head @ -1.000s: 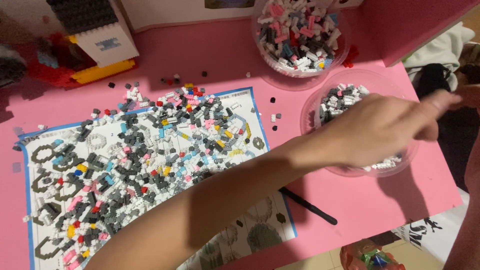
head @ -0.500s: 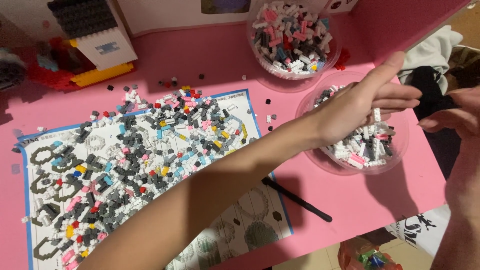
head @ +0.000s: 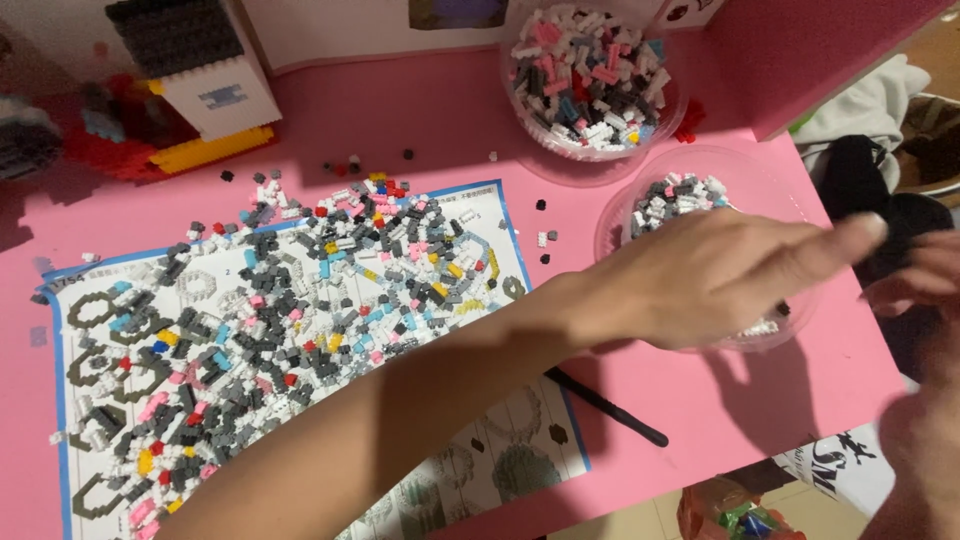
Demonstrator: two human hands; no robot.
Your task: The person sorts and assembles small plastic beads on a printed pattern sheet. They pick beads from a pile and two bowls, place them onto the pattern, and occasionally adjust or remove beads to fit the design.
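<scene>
The left arm runs bare from the lower left of the head view up and to the right, the forearm held nearly straight and the wrist level. The left hand (head: pixel 715 275) lies palm down with its back to the camera, its fingers (head: pixel 830 240) stretched out together toward the right and slightly blurred, nothing seen in their grasp. The right hand (head: pixel 925 285) shows only in part at the right edge, blurred, fingers loosely curled toward the left hand's fingertips without visibly touching them.
</scene>
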